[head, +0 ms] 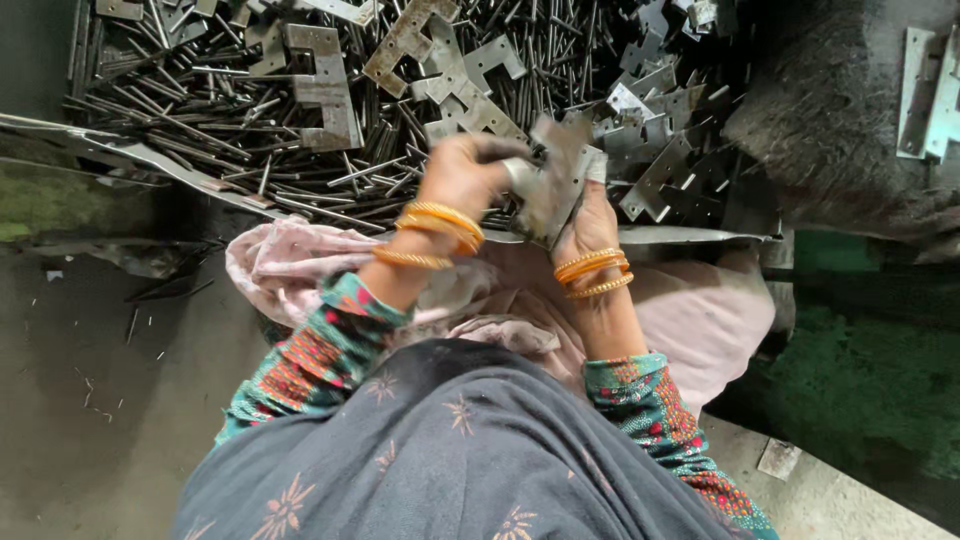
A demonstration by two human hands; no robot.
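Observation:
My left hand [465,172] and my right hand [588,215] meet in front of me, both closed around a flat grey metal hinge plate [555,180] with small holes. The plate is tilted and blurred. Orange bangles ring both wrists. Just beyond my hands lies a big heap of thin metal pins [230,110] mixed with more hinge plates [325,85]. Whether a pin is held with the plate I cannot tell.
A pink cloth [700,320] covers my lap. A dark patterned shawl [450,460] fills the bottom. A metal sheet edge [170,165] borders the heap. Pale hinge plates [930,90] rest on a dark bundle at upper right. Loose pins dot the floor [100,380] at left.

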